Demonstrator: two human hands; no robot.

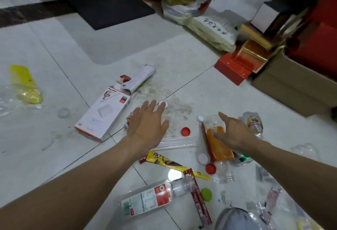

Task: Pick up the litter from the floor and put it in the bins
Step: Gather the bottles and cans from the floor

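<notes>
Down on the floor (73, 38) amid litter, left hand (147, 124) open and empty by a cap (163, 104), right hand (235, 131) open too, just over the bottle (218, 149) — lying flat, long axis near-to-far, neck seemingly nearest — apt to skid or roll away under a glancing, one-sided grab.

Bright, even light, soft shadows. Round glare on glossy white floor tiles (54, 147) nearer than left hand (147, 122); edges smeary, warped.
</notes>
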